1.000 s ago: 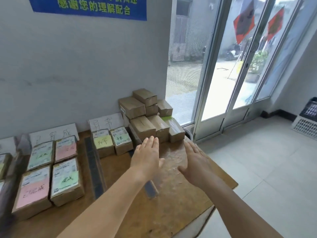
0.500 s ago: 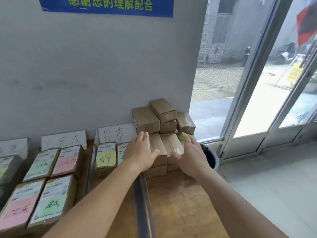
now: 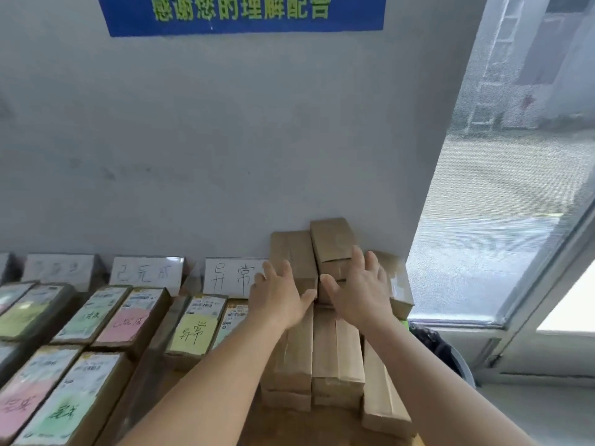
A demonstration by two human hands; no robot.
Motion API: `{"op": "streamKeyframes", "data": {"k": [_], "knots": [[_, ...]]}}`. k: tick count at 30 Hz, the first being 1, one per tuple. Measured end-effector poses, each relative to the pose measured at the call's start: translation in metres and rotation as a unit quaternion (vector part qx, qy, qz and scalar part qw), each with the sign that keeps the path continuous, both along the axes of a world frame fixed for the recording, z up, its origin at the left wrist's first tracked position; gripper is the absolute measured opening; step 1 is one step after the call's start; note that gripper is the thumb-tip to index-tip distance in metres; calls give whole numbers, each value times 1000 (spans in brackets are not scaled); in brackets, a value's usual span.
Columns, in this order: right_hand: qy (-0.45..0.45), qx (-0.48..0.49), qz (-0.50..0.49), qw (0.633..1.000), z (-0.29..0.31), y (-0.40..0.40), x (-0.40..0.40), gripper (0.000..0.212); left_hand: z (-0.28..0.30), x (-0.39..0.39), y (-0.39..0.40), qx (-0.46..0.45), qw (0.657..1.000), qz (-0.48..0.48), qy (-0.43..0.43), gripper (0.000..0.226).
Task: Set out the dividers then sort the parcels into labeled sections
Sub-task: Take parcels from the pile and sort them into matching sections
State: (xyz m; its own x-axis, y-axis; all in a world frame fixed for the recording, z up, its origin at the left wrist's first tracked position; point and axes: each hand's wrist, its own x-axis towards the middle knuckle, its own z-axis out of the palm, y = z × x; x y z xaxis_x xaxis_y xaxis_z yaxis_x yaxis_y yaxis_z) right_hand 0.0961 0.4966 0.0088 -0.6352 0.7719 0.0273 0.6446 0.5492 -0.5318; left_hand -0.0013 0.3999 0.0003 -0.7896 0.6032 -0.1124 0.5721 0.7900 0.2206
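Both hands (image 3: 322,294) — over stacked parcels (image 3: 325,342)

- Blue banner (image 3: 244,12) on the far wall: yellow-green "感谢您的理解配合".
- White sign card (image 3: 236,275) against the wall: handwritten "异常".
- Yellow note (image 3: 192,334) on a nearer parcel: "异常".
- White card (image 3: 146,274), further left: "已完成".

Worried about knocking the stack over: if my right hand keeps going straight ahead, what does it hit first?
Most likely the top box of the plain parcel pile; the right hand already reaches its front face, though contact is unclear.
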Motion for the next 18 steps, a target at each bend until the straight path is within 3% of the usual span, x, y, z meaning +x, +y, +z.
{"op": "streamKeyframes", "data": {"k": [8,14,18], "knots": [[-4,-32,-12,999,-7,38,-39,103,-15,-18,39,21,998,56,-3,100],[60,-44,-33,997,-11,39,-47,80,-21,-17,43,81,994,74,19,86],[138,-62,-50,987,-7,34,-31,76,-13,-8,30,133,987,84,32,80]]}}
